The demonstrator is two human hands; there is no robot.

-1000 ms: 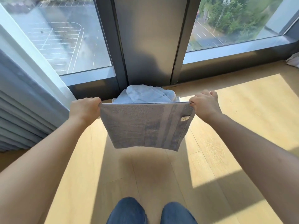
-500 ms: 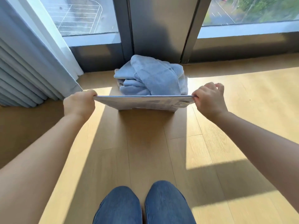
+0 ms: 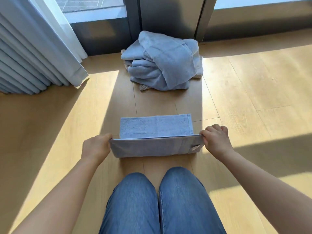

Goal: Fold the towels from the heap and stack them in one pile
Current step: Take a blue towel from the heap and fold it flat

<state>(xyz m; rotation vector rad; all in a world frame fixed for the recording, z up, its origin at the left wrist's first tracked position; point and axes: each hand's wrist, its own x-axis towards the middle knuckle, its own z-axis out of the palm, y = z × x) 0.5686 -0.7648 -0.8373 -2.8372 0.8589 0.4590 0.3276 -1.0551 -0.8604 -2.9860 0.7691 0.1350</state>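
The wooden floor (image 3: 253, 81) is made of pale, smooth planks with thin seams, and bands of sunlight and shadow cross it. At the far left hangs a curtain (image 3: 33, 48) of light grey-blue cloth in deep, regular pleats, with a thinner white layer at its right edge. Along the far side stands a dark metal window frame (image 3: 168, 17) with flat, matte posts. At the near edge are two knees in blue denim jeans (image 3: 157, 200), close together, and the weave shows fine lines.

The heap of towels (image 3: 163, 61) lies on the floor just in front of the frame. It is soft, light blue terry, twisted and bunched into a rounded lump.

The towel (image 3: 155, 132) is between the heap and the knees, well apart from the heap. It is the same light blue terry, rectangular, with a flat woven border at its right end. Its far part lies flat on the floor, and its near part is held up as a tight, straight band.

Both arms are bare and reach forward. The left hand (image 3: 96, 147) pinches the left corner of the raised edge with fingers curled. The right hand (image 3: 216, 141) grips the right corner, knuckles up, fingers bent round the cloth.

A small label (image 3: 195, 147) hangs near the right corner.
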